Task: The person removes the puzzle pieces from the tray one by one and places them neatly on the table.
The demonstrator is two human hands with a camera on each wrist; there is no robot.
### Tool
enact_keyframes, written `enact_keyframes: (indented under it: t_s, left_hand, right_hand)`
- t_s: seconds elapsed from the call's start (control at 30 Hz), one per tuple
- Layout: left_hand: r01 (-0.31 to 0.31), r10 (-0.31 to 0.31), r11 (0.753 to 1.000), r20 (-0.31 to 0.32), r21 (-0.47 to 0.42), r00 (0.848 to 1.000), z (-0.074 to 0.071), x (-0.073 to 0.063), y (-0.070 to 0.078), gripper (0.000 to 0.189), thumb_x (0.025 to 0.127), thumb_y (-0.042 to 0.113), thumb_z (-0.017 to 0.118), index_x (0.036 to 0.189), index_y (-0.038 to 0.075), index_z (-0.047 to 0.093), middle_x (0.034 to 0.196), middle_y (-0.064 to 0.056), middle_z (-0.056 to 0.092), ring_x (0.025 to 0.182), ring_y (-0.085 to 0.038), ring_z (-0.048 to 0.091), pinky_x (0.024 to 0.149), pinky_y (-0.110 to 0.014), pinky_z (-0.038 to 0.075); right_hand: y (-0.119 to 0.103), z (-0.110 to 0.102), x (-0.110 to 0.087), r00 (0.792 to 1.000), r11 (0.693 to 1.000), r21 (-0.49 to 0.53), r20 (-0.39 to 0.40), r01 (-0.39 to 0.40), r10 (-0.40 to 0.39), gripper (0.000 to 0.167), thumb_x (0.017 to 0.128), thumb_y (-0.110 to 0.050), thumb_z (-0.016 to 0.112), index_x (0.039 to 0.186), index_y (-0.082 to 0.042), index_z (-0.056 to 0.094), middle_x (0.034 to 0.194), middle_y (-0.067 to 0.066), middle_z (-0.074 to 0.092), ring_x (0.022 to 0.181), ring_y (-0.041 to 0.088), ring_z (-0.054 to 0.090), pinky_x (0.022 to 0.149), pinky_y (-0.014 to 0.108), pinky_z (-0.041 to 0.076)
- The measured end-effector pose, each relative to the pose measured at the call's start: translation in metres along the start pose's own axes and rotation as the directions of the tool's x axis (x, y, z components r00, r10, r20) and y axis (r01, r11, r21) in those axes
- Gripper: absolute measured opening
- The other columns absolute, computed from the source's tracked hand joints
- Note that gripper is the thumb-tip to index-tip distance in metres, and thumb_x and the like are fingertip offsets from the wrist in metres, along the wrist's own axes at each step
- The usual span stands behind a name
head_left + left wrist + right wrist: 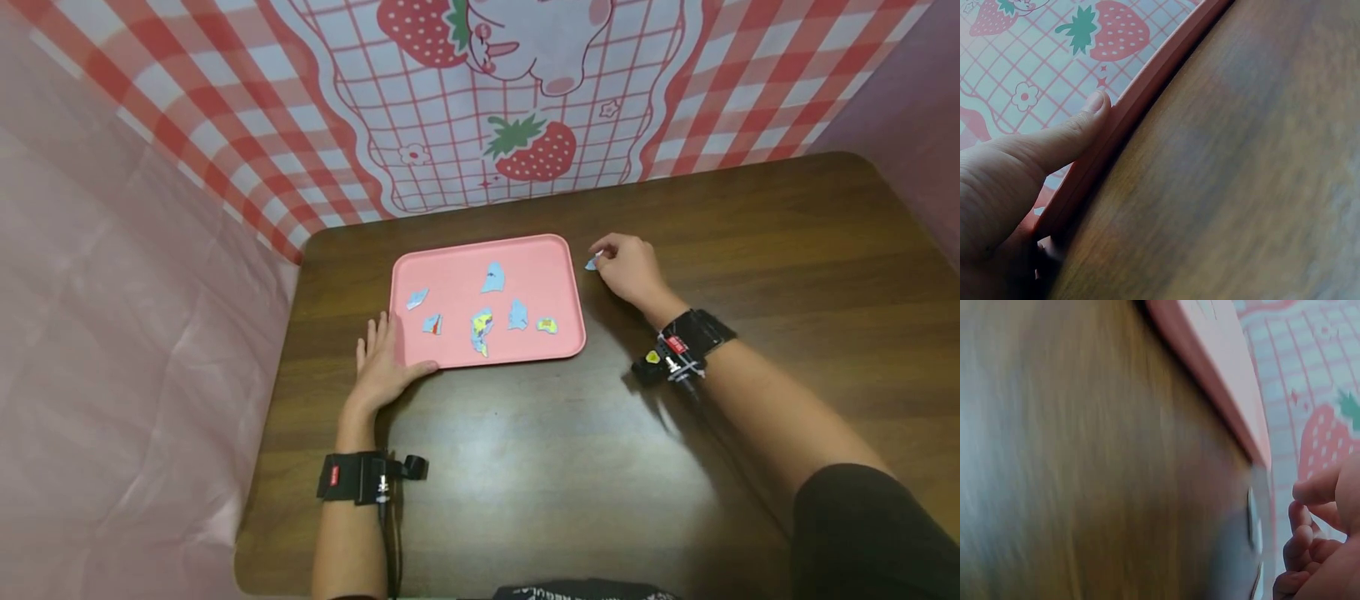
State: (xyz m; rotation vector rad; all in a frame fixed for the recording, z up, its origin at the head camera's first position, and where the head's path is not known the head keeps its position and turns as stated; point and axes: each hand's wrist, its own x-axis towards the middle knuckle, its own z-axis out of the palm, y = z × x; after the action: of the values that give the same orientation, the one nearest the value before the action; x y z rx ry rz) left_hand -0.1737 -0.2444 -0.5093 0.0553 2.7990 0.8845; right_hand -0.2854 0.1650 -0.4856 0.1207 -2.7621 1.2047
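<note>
A pink tray (487, 250) lies on the table with several small irregular flat pieces spread over it. Some pieces, like the blue piece (492, 277), are mostly blue; others, such as the yellow-patched piece (482, 332), carry more colours. My left hand (381, 367) rests at the tray's near left corner, fingers extended, its thumb (1079, 128) along the rim. Beyond the tray's right side, my right hand (628, 268) has bent fingers at a small light-blue piece (591, 264). Thin pieces (1254, 519) lie on the table in the right wrist view; whether one is pinched is unclear.
The brown wooden table (510, 475) runs up to a red-and-white checked cloth (247, 100) with strawberry prints at the back. A pale pink curtain (112, 333) hangs along the left. A cable (742, 467) trails from the right wrist camera.
</note>
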Motion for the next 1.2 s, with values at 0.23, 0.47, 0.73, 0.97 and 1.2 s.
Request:
enact_keyframes:
  t_s: [0.23,0.47,0.73,0.97,1.2]
  left_hand:
    - [0.001,-0.001,1.0,-0.001,-0.003,1.0,0.001,0.001,-0.001,0.123,0.081,0.067,0.072,0.163,0.008,0.003,0.168,-0.014,-0.006,0.152,-0.031,-0.017,0.118,-0.056,-0.011]
    - [-0.005,0.005,1.0,-0.001,-0.001,1.0,0.0,0.0,-0.001,0.123,0.081,0.067,0.072,0.163,0.009,0.002,0.168,-0.013,-0.006,0.152,-0.031,-0.017,0.118,-0.056,-0.011]
    - [0.001,-0.001,1.0,0.0,0.005,1.0,-0.001,-0.001,0.001,0.121,0.081,0.065,0.072,0.163,0.008,0.003,0.168,-0.014,-0.006,0.152,-0.032,-0.016,0.118,-0.055,-0.012]
    - [0.002,-0.002,1.0,0.002,0.009,1.0,-0.001,-0.001,0.0,0.121,0.082,0.064,0.073,0.163,0.008,0.002,0.168,-0.014,-0.006,0.152,-0.032,-0.016,0.118,-0.056,-0.011]
    - [-0.003,0.003,1.0,0.004,0.018,1.0,-0.001,0.0,-0.001,0.121,0.082,0.065,0.072,0.163,0.008,0.001,0.168,-0.014,-0.007,0.152,-0.031,-0.016,0.118,-0.055,-0.011]
  right_hand:
    - [-0.027,0.019,-0.013,0.99,0.996,-0.012,0.116,0.085,-0.083,0.02,0.088,-0.007,0.061,0.102,0.0,0.075,0.087,0.014,0.067,0.08,0.028,0.059,0.072,0.037,0.043]
    - [-0.049,0.036,-0.025,0.966,0.991,-0.067,0.239,0.115,-0.096,0.02,0.088,-0.011,0.065,0.102,-0.002,0.076,0.089,0.012,0.067,0.084,0.026,0.061,0.074,0.039,0.046]
    - [-0.067,0.052,-0.039,0.943,0.968,-0.204,0.324,0.145,-0.073,0.034,0.088,-0.033,0.074,0.107,-0.005,0.077,0.102,0.013,0.068,0.092,0.028,0.064,0.077,0.047,0.052]
    - [-0.074,0.067,-0.046,0.946,0.943,-0.288,0.315,0.165,-0.069,0.049,0.084,-0.045,0.077,0.113,-0.004,0.075,0.106,0.015,0.066,0.098,0.032,0.064,0.081,0.051,0.052]
    - [-0.075,0.077,-0.047,0.958,0.946,-0.291,0.279,0.144,-0.06,0.046,0.083,-0.039,0.08,0.114,-0.005,0.074,0.104,0.012,0.064,0.094,0.032,0.064,0.076,0.05,0.053]
